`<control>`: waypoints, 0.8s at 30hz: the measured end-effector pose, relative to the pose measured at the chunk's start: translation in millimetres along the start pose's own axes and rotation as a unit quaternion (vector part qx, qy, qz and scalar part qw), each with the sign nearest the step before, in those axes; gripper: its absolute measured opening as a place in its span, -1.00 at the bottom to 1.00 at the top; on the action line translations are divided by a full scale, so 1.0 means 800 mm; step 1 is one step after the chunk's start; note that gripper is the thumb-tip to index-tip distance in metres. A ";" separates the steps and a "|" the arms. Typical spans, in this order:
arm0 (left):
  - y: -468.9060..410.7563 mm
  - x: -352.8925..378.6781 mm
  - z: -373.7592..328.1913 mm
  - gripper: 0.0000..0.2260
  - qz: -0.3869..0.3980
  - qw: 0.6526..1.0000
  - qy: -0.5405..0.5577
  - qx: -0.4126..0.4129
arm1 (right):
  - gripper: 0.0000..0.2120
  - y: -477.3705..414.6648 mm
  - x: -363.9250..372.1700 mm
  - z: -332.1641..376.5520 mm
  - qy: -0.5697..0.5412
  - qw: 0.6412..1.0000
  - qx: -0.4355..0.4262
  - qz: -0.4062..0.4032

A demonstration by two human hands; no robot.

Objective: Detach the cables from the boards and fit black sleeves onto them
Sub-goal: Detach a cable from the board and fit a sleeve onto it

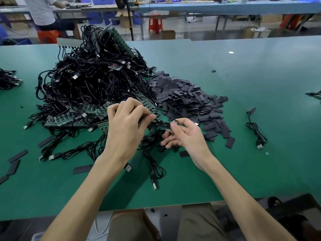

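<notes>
Your left hand [126, 124] is curled, its fingertips bunched and pinching a black cable [161, 125] at the near edge of the tangle. Your right hand [185, 134] is half open: thumb and forefinger pinch a small board piece [175, 122] at that cable's end, while the other three fingers hang loosely spread just above more wire. The two hands are close together, with the cable running between them.

All this lies on a wide green table [251, 110]. The biggest thing on it is the heap of cables [90, 80], left of centre, with green boards [69, 119] sticking out of its top and lying flat along its near side. Touching the heap on the right is the pile of black sleeves [187, 100]. Well apart to the right lies a single coiled cable [257, 131]. A few loose sleeves [17, 155] are scattered at the near left.

Beyond the table stand long blue benches [225, 6]. A person [45, 13] sits at far left, and there is a red stool [155, 23] and a cardboard box [168, 34] on the floor.
</notes>
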State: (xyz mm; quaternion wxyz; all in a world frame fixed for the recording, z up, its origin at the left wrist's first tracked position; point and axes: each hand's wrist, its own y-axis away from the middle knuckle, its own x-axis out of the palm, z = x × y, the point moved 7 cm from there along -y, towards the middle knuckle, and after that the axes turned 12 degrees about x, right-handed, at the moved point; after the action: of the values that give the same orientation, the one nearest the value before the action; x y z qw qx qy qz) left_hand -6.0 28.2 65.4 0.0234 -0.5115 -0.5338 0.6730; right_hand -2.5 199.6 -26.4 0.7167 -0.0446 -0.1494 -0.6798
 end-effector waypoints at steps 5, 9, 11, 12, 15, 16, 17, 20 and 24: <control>-0.003 0.009 -0.001 -0.78 0.026 0.998 -0.001 -0.061 | -0.59 0.003 0.007 0.004 -0.014 0.999 -0.005 0.037; -0.002 0.017 -0.010 -0.82 0.047 0.996 0.025 -0.070 | -0.46 0.004 0.008 0.004 -0.018 0.999 -0.008 0.044; 0.001 0.022 -0.011 -0.84 0.054 0.993 0.060 -0.080 | -0.41 0.004 0.010 0.003 -0.016 0.999 -0.002 0.046; 0.003 0.025 -0.012 -0.84 0.060 0.992 0.073 -0.082 | -0.39 0.003 0.010 0.002 -0.017 0.999 0.002 0.044; 0.009 0.038 -0.012 -0.83 0.094 0.985 0.117 -0.081 | -0.42 0.003 0.010 0.001 -0.014 0.999 0.007 0.046; 0.011 0.042 -0.013 -0.83 0.105 0.982 0.135 -0.081 | -0.45 0.003 0.009 0.000 -0.009 0.999 0.005 0.047; 0.014 0.044 -0.015 -0.83 0.115 0.979 0.149 -0.077 | -0.46 0.002 0.007 0.000 -0.003 0.999 0.002 0.044; 0.021 0.049 -0.019 -0.83 0.144 0.975 0.159 -0.050 | -0.51 0.000 0.001 -0.002 0.013 1.000 -0.004 0.025; 0.028 0.054 -0.014 -0.81 0.158 0.977 0.140 -0.038 | -0.70 -0.004 -0.008 -0.006 0.019 1.000 -0.013 -0.006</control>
State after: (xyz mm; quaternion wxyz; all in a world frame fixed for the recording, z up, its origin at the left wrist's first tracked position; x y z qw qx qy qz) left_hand -7.5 51.5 21.2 -0.0284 -0.6795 -0.4627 0.5687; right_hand -5.0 204.5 -32.8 0.7144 -0.0401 -0.1272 -0.6869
